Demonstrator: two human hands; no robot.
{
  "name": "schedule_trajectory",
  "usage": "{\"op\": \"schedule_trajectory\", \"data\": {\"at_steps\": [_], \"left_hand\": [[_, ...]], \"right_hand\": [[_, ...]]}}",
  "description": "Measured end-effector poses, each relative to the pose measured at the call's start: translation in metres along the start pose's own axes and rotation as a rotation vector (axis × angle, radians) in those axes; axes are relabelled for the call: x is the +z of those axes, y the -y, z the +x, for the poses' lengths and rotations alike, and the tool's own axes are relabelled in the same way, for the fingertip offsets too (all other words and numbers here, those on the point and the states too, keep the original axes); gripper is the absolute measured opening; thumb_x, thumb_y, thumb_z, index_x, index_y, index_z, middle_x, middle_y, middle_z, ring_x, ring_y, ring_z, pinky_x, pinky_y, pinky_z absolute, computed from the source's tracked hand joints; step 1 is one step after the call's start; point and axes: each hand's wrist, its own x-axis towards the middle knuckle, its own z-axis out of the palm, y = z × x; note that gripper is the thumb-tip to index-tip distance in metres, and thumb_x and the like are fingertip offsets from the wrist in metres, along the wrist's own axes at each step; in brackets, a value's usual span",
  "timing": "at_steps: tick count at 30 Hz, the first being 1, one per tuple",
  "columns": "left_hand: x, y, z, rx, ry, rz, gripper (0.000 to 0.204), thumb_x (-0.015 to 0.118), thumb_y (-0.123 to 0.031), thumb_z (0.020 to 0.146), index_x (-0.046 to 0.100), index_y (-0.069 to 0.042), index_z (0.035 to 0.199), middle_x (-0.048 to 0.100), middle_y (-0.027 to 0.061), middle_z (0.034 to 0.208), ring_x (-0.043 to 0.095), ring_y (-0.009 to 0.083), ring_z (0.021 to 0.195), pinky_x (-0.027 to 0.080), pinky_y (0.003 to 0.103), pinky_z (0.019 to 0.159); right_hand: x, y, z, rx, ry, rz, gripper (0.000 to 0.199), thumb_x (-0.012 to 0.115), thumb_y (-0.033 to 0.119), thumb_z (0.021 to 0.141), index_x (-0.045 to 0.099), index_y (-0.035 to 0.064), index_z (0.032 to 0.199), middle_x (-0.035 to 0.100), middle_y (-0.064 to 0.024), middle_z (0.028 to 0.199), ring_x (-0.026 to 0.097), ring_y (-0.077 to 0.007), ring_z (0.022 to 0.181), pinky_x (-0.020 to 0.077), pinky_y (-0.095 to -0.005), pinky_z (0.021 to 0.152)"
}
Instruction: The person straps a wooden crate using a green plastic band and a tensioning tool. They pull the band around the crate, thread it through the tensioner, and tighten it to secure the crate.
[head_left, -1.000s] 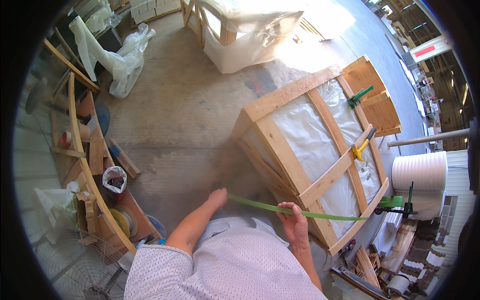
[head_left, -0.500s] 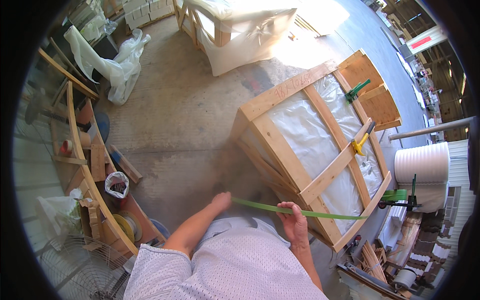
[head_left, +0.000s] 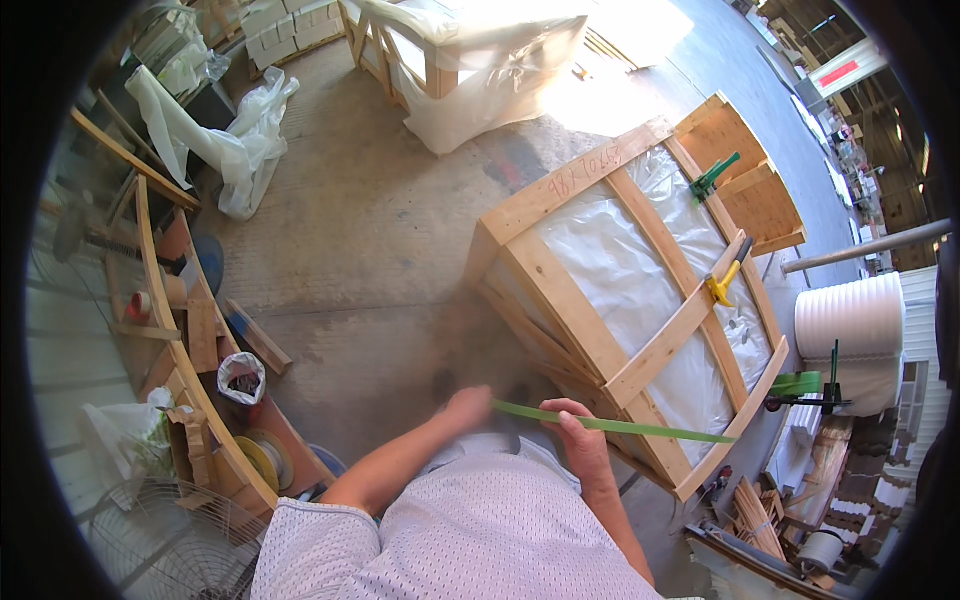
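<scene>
A flat green strap [head_left: 655,429] runs from my hands across the corner of a wooden crate [head_left: 562,320] and over its near edge. My left hand [head_left: 467,409], slightly blurred, is closed on the strap's left end. My right hand [head_left: 582,438] pinches the same strap a short way along, between thumb and fingers. White plastic film shows between the crate's top slats. On the slats lies a hammer [head_left: 722,289] with a yellow head and dark handle. A green hand tool [head_left: 714,176] rests on the crate's far edge.
A curved-looking wooden shelf [head_left: 180,365] with tape rolls and a white bag [head_left: 241,378] stands at my left, near a wire fan [head_left: 165,535]. Beyond is a film-wrapped crate [head_left: 480,85]. A white foam roll [head_left: 850,330] and green strapping tool [head_left: 797,384] are at the right.
My left hand has moved right, closer to my right hand, with the strap's end. The strap section between the hands looks shorter. My right hand has shifted slightly left.
</scene>
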Motion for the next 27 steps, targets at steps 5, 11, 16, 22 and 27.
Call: {"op": "schedule_trajectory", "data": {"at_steps": [5, 11, 16, 22, 27], "left_hand": [[-0.020, -0.044, -0.001, 0.071, -0.068, -0.022, 0.022, 0.052, -0.022, 0.089, 0.058, -0.002, 0.096, 0.066, 0.0230, 0.087, 0.064, 0.0413, 0.082, 0.049, 0.052, 0.073], [-0.041, -0.078, 0.006, 0.114, -0.169, -0.168, 0.027, 0.052, -0.025, 0.091, 0.055, -0.001, 0.104, 0.066, 0.0240, 0.089, 0.063, 0.0425, 0.085, 0.049, 0.051, 0.076], [-0.039, -0.070, 0.006, 0.075, -0.314, -0.288, 0.033, 0.051, -0.026, 0.092, 0.053, -0.005, 0.117, 0.066, 0.0222, 0.098, 0.063, 0.0403, 0.091, 0.050, 0.048, 0.080], [-0.032, 0.039, -0.015, -0.139, -0.229, -0.207, 0.035, 0.052, -0.030, 0.089, 0.061, -0.004, 0.110, 0.067, 0.0229, 0.097, 0.063, 0.0396, 0.096, 0.049, 0.047, 0.084], [-0.006, 0.153, -0.059, -0.420, -0.266, -0.256, 0.034, 0.051, -0.030, 0.086, 0.066, -0.005, 0.103, 0.066, 0.0251, 0.100, 0.062, 0.0420, 0.098, 0.048, 0.048, 0.088]], "right_hand": [[0.016, 0.009, 0.003, 0.099, -0.055, -0.288, 0.027, 0.062, 0.014, 0.089, 0.065, 0.0024, 0.114, 0.066, -0.0055, 0.105, 0.058, -0.0103, 0.097, 0.0456, -0.0258, 0.088], [0.023, 0.049, 0.005, 0.001, -0.175, -0.362, 0.027, 0.062, 0.017, 0.090, 0.065, 0.0004, 0.111, 0.067, -0.0065, 0.102, 0.061, -0.0130, 0.089, 0.0495, -0.0273, 0.083], [0.008, 0.089, 0.024, -0.194, -0.233, -0.601, 0.028, 0.062, 0.020, 0.090, 0.066, -0.0020, 0.107, 0.068, -0.0073, 0.097, 0.062, -0.0136, 0.086, 0.0515, -0.0274, 0.080], [-0.019, 0.143, 0.063, -0.236, -0.197, -0.601, 0.027, 0.062, 0.019, 0.089, 0.067, -0.0024, 0.105, 0.069, -0.0119, 0.094, 0.066, -0.0179, 0.087, 0.0532, -0.0295, 0.076], [-0.027, 0.181, 0.087, -0.195, -0.146, -0.673, 0.029, 0.062, 0.021, 0.088, 0.067, -0.0031, 0.104, 0.069, -0.0122, 0.093, 0.067, -0.0187, 0.087, 0.0526, -0.0299, 0.076]]}}
